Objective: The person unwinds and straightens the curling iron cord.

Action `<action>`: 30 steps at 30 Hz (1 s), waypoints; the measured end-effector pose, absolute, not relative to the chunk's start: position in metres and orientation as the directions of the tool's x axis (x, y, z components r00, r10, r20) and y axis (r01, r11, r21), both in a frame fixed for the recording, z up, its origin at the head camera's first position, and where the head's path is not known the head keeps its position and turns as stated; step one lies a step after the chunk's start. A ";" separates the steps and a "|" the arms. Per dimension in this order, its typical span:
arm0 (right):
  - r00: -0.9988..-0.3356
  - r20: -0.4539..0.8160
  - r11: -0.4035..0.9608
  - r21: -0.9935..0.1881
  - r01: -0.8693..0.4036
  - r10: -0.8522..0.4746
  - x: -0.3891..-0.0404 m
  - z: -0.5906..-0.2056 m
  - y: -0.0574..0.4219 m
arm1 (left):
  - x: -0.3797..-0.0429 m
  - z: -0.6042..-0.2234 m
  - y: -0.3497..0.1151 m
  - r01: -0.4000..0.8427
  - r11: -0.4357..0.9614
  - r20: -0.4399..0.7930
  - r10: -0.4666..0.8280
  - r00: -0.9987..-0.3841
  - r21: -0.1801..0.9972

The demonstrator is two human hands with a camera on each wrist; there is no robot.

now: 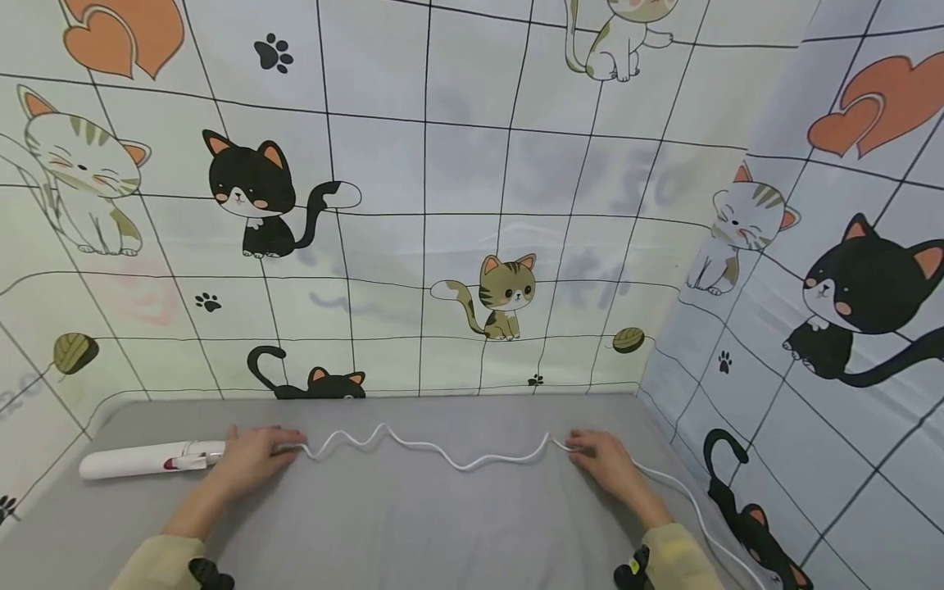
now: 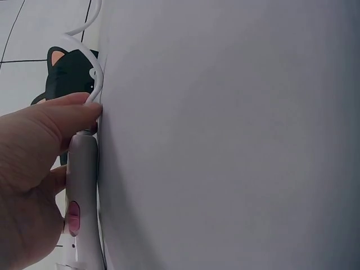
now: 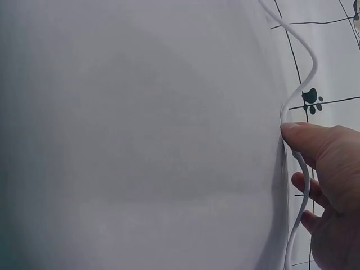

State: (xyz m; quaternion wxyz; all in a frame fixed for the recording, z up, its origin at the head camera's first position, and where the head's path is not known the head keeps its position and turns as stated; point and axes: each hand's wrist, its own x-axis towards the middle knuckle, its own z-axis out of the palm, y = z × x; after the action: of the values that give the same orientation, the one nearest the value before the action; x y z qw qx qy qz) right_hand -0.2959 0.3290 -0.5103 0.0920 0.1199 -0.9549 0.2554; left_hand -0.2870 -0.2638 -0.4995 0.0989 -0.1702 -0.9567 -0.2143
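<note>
A long white stick-shaped electric appliance point(image 1: 140, 461) lies on the grey surface at the left, its kind not clear to me. The left wrist view shows a pink switch point(image 2: 73, 218) on its handle. From the handle's end runs a white cord point(image 1: 465, 467), wavy across the middle. My left hand point(image 1: 254, 457) pinches this cord between thumb and fingers, just beyond the handle, with the palm beside the handle. At the right, my right hand point(image 1: 601, 460) pinches the same cord between thumb and fingertip. The cord point(image 3: 306, 185) continues past the right hand's other fingers.
The grey surface point(image 1: 413, 524) stretches between both forearms. A cat-print cloth wall point(image 1: 383, 270) stands behind it, with another wall point(image 1: 848, 426) at the right. Beyond the right hand the cord trails toward the front right corner. Small dark devices are strapped at both wrists.
</note>
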 end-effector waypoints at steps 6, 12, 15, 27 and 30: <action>-0.957 0.243 0.872 -0.419 -0.254 -0.162 -0.296 -0.511 0.329 | -0.286 -0.498 -0.266 0.368 0.855 0.246 0.293 -0.924 0.364; -0.952 0.278 0.889 -0.395 -0.232 -0.125 -0.296 -0.508 0.328 | -0.284 -0.499 -0.272 0.382 0.848 0.256 0.303 -0.918 0.368; -0.955 0.281 0.895 -0.396 -0.206 -0.095 -0.296 -0.508 0.329 | -0.283 -0.499 -0.274 0.376 0.848 0.259 0.294 -0.920 0.374; -0.952 0.297 0.885 -0.420 -0.199 -0.073 -0.299 -0.510 0.325 | -0.281 -0.494 -0.276 0.343 0.857 0.237 0.267 -0.934 0.385; -0.945 0.316 0.874 -0.429 -0.227 -0.090 -0.297 -0.508 0.322 | -0.280 -0.492 -0.274 0.341 0.861 0.241 0.264 -0.934 0.377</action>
State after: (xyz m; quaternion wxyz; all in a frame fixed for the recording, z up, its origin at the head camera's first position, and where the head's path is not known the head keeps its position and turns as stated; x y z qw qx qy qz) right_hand -0.2966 0.3215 -0.5077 0.1443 0.0829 -0.9572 0.2368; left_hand -0.2795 -0.2743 -0.4919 0.0906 -0.1574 -0.9604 -0.2110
